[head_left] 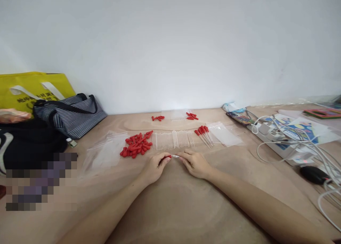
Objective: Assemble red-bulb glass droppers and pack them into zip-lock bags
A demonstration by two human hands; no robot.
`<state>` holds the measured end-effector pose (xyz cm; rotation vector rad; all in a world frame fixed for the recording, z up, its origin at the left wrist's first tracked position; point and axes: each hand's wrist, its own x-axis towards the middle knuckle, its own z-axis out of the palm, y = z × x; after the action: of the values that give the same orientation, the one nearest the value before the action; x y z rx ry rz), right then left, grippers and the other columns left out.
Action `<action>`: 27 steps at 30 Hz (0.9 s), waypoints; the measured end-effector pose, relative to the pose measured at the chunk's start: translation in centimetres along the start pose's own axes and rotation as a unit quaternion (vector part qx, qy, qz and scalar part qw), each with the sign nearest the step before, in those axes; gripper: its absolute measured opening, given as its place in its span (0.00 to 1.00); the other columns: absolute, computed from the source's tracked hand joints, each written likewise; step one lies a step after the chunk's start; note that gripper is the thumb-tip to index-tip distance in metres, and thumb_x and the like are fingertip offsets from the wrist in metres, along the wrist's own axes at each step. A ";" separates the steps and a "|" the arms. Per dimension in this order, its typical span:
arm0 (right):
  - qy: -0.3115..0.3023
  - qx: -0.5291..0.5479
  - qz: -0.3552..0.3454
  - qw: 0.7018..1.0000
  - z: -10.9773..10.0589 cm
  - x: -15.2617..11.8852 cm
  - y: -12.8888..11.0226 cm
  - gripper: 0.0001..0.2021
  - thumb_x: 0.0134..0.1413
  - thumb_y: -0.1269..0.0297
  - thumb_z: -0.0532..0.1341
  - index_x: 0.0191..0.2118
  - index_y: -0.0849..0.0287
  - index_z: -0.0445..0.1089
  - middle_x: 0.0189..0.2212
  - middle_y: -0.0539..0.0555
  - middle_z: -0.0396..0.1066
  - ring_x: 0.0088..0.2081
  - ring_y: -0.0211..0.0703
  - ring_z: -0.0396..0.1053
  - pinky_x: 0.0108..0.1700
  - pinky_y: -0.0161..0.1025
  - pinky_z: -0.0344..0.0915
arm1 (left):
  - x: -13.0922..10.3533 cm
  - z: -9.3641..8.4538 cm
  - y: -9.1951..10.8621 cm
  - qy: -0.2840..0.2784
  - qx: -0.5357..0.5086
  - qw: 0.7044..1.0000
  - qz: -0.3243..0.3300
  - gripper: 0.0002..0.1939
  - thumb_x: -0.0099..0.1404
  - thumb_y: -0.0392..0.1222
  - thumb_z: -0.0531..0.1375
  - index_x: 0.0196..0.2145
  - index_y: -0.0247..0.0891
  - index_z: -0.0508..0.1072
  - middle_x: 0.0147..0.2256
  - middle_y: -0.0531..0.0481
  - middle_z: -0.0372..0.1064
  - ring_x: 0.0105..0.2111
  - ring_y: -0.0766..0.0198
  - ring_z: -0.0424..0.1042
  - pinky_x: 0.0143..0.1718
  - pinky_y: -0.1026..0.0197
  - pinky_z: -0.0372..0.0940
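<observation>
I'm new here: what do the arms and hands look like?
They are a person's: left hand and right hand ungloved, left forearm and right forearm bare. No sleeves, watch, bracelet, cables or printed markings show on them.

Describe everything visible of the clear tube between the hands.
A slim, clear tube, shiny, glass or plastic by its look, runs roughly level from a red bulb pinched in the left hand to the right hand, whose fingers hide its far end. It is nearer the wearer than the row of tubes. Whether it is seated is unclear.
</observation>
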<state>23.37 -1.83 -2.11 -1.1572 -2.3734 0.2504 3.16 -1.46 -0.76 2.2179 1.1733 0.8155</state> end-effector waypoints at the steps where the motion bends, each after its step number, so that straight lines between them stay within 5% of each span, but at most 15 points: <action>1: -0.001 0.000 -0.002 1.000 0.0 0.0 0.0 0.15 0.58 0.65 0.46 0.48 0.55 0.62 0.33 0.52 0.66 0.32 0.36 0.64 0.32 0.32 0.56 | 0.0 0.0 0.0 0.001 -0.005 1.000 0.000 0.10 0.63 0.40 0.50 0.36 0.37 0.69 0.33 0.50 0.71 0.34 0.63 0.69 0.36 0.62 0.63; 11: -0.010 0.018 -0.022 1.000 0.4 0.0 -0.1 0.14 0.59 0.64 0.47 0.47 0.54 0.64 0.33 0.52 0.66 0.33 0.36 0.64 0.33 0.31 0.57 | 0.0 0.1 0.5 0.021 -0.016 0.999 -0.035 0.08 0.60 0.39 0.52 0.31 0.37 0.70 0.26 0.54 0.69 0.25 0.66 0.66 0.26 0.66 0.61; 20: -0.046 -0.093 -0.063 0.993 -0.5 0.5 -0.2 0.13 0.58 0.63 0.47 0.43 0.54 0.66 0.31 0.52 0.67 0.26 0.34 0.63 0.23 0.31 0.47 | -0.1 0.1 0.2 0.014 0.031 0.999 -0.004 0.07 0.58 0.38 0.54 0.30 0.37 0.71 0.25 0.52 0.69 0.25 0.66 0.66 0.28 0.65 0.61; 27: -0.007 -0.084 -0.082 0.993 -0.2 0.0 -0.5 0.12 0.57 0.64 0.48 0.38 0.56 0.68 0.30 0.51 0.68 0.24 0.32 0.61 0.21 0.33 0.43 | -0.4 0.0 0.7 -0.014 0.056 0.998 0.032 0.06 0.58 0.39 0.53 0.30 0.38 0.70 0.25 0.52 0.67 0.26 0.66 0.65 0.29 0.64 0.60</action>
<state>23.13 -2.20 -1.73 -1.0276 -2.5255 0.0040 3.41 -2.16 -0.43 2.3621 1.1658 0.7589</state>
